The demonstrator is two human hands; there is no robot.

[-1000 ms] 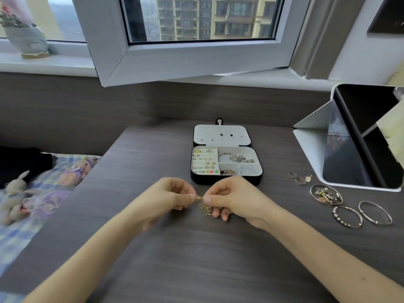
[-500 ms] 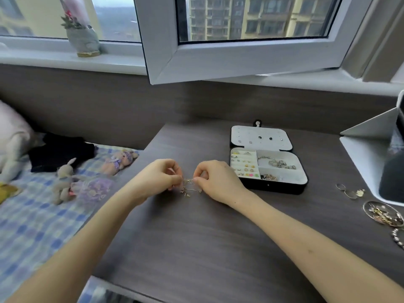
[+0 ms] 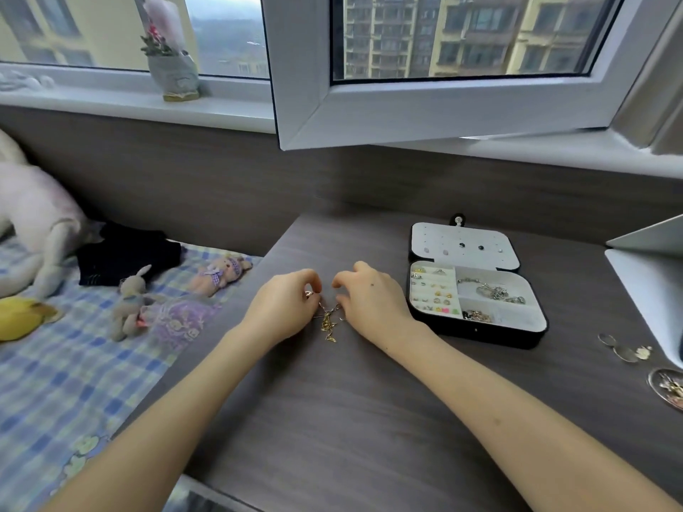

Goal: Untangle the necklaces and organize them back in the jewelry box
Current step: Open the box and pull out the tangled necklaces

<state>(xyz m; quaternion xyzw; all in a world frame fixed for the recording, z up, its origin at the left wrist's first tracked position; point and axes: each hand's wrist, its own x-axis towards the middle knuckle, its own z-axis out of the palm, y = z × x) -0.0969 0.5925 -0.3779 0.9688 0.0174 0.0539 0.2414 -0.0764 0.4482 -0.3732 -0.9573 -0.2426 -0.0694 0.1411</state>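
Both hands are working at the near-centre of the desk (image 3: 369,419). The left hand (image 3: 284,308) is pinching one end of the tangled necklaces (image 3: 328,323); the right hand (image 3: 373,301), fingers curled, is pinching the other, with gold charms trailing onto the desk between them. The jewelry box (image 3: 476,290) is lying open just right of the hands, already holding earrings and some chains. Judged progress: untangling is under way, this knot is not yet freed, and loose pieces (image 3: 624,351) are waiting at the far right. No legible writing or brand is showing.
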